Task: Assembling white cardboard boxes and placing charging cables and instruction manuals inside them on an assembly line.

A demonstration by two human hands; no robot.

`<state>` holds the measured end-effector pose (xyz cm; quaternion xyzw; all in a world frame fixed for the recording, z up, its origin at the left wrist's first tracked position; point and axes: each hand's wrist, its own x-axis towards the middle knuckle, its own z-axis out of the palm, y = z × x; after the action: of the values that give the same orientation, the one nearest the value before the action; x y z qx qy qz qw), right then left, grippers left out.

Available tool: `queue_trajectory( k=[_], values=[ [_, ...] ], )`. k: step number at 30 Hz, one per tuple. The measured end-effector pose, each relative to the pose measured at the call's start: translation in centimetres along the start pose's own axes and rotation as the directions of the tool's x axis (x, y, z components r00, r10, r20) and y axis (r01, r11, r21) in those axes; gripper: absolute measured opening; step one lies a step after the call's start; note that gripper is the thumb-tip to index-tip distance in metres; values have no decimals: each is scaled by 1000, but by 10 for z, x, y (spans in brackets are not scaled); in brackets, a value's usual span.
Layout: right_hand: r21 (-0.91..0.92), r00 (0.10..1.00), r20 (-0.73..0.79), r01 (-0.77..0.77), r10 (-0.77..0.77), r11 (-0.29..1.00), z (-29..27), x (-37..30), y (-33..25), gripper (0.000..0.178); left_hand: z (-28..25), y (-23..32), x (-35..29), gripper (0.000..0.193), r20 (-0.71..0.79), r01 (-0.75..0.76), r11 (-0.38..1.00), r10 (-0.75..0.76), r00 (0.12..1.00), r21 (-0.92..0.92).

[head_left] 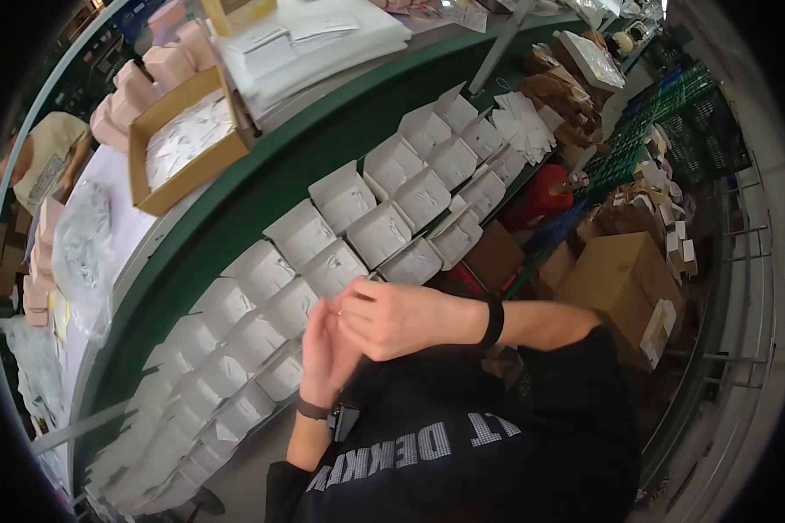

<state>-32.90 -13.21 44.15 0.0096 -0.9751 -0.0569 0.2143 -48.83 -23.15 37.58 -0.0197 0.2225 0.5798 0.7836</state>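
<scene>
My left hand (pixel 326 353) and my right hand (pixel 390 322) meet close in front of my body, above the near edge of rows of open white boxes (pixel 301 231). The fingers of both hands are bent and pressed together at the tips. A small pale bit may show between them, too small to name. My right hand partly covers what the fingers of the left do. Thin white pieces lie inside several of the boxes. The boxes stand side by side with their lids up, on a green conveyor belt (pixel 279 166).
Beyond the belt, a brown open carton (pixel 187 187) holds white slips, beside pink boxes (pixel 148 65) and a stack of white foam sheets (pixel 357 39). White papers (pixel 523 126) lie at the belt's far right. A cardboard box (pixel 615 275) and green crates (pixel 702 113) stand right. Another person (pixel 52 152) is far left.
</scene>
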Motion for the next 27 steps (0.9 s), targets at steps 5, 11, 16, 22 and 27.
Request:
queue_trajectory(
  k=[5,11,16,22,27],
  values=[
    [380,882,-23,-428,470,820,29,-73,13,18,-38,-45,51,49,47,-37,999,36,998,22],
    [769,635,286,-599,718,223,78,-149,57,14,-28,-97,121,44,-126,-81,980,105,986,180],
    [706,521,572,-706,633,-56,88,-190,115,16,-24,-131,163,36,-282,-47,935,154,947,352],
    [677,584,614,-736,531,28,89,-211,165,14,-3,-147,210,30,-392,-9,904,194,899,426],
    [658,415,689,-702,594,-273,111,-202,228,19,6,-150,230,27,-363,-212,883,377,852,419]
  ],
)
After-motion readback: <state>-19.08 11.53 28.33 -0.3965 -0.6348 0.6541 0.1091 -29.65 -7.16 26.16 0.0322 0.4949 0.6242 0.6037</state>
